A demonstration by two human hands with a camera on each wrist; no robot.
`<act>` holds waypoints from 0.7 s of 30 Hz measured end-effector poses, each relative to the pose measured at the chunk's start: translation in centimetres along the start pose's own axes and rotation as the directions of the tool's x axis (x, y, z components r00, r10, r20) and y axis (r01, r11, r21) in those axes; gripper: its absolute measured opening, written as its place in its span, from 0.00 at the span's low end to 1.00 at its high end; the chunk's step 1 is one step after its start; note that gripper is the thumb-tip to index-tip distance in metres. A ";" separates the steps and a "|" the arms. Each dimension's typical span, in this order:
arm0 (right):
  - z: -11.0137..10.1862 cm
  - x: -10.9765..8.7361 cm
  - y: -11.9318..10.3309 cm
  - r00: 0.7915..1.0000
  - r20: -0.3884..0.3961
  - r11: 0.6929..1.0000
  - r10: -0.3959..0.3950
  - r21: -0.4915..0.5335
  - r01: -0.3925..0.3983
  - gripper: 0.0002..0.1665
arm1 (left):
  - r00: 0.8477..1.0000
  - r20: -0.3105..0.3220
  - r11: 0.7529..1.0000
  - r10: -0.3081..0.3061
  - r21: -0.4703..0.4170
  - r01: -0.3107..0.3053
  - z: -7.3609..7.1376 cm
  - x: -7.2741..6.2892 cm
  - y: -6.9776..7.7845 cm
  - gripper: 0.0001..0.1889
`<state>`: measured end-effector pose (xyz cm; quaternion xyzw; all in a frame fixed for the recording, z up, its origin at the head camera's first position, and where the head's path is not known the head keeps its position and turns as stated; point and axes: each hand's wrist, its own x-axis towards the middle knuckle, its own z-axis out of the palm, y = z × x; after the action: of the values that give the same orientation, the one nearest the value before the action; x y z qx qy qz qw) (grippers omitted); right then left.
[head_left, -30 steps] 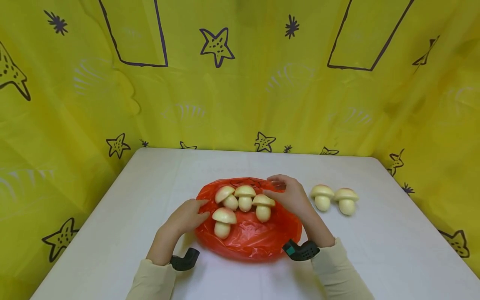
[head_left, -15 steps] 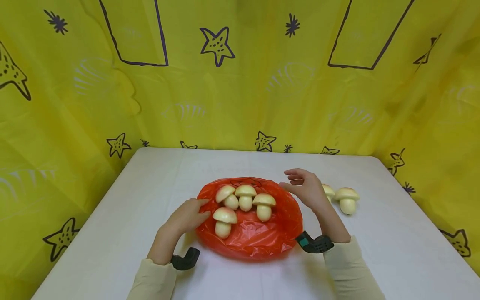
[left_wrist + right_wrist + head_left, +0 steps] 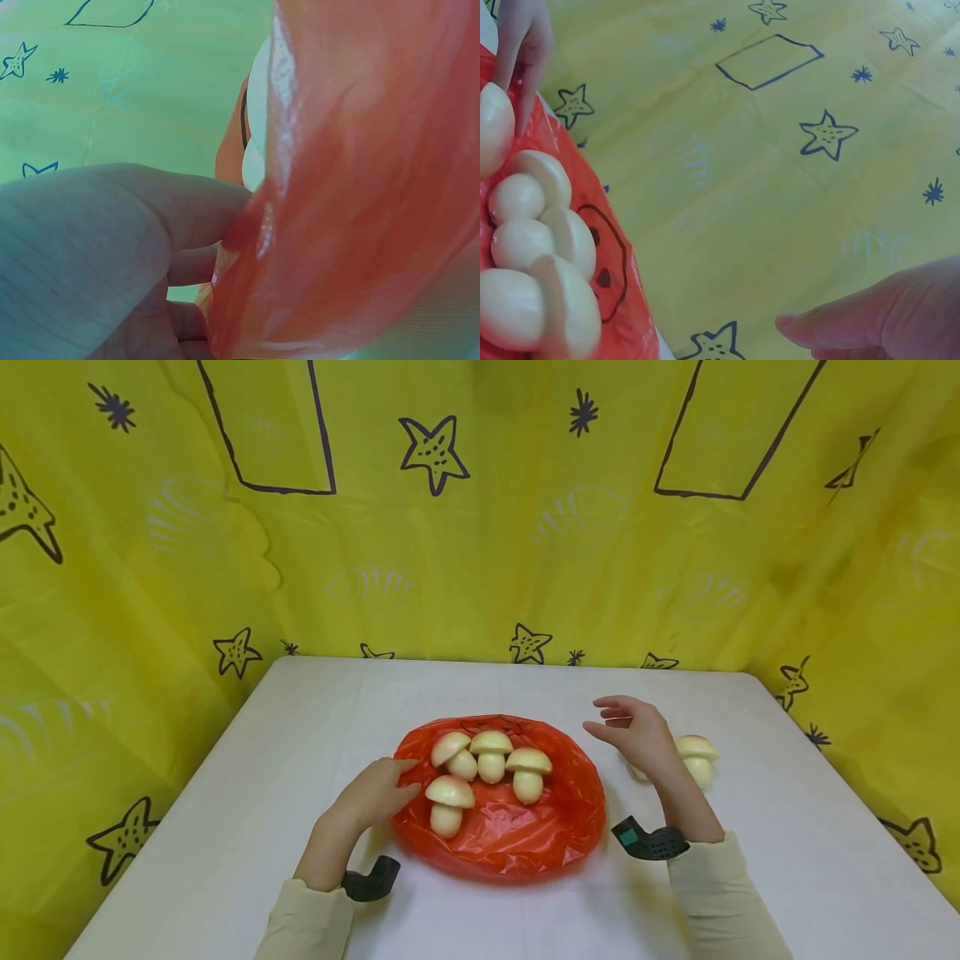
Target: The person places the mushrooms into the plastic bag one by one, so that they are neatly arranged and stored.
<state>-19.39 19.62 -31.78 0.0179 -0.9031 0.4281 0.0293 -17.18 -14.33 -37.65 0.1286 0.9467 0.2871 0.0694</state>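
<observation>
A red plastic bag [image 3: 502, 847] lies spread at the middle of the table with its mouth wide. Several cream toy mushrooms with rounded caps, one of them the front-left mushroom [image 3: 448, 806], rest in it. My left hand [image 3: 378, 789] reaches over the bag's left rim, fingers and thumb extended against the plastic; in the left wrist view their tips go behind the red film [image 3: 360, 165]. My right hand [image 3: 641, 735] hovers right of the bag, empty, fingers loosely bent. Behind it sit two more mushrooms, the right mushroom [image 3: 697, 760] largely visible, the other mostly hidden.
A white tabletop [image 3: 300, 718] with rounded far corners carries everything. Yellow curtain [image 3: 465, 560] printed with stars and shells hangs behind and at both sides. Each wrist wears a black device, such as the right wrist device [image 3: 651, 842]. A dark drawn face [image 3: 604, 277] marks the bag.
My right hand has moved right, from over the bag's right rim to beside the two mushrooms on the table, now covering much of one. The left hand has stayed at the bag.
</observation>
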 end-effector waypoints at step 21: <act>-2.4 0.0 2.0 0.996 0.009 0.996 0.086 0.002 -0.086 0.33 | 0.999 -0.025 0.999 0.035 -0.002 -0.035 0.1 0.0 0.0 0.18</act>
<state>-19.38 22.76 -31.80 -0.0189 -0.9025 0.4301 0.0068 -17.19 -14.29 -37.72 0.1415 0.9447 0.2912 0.0527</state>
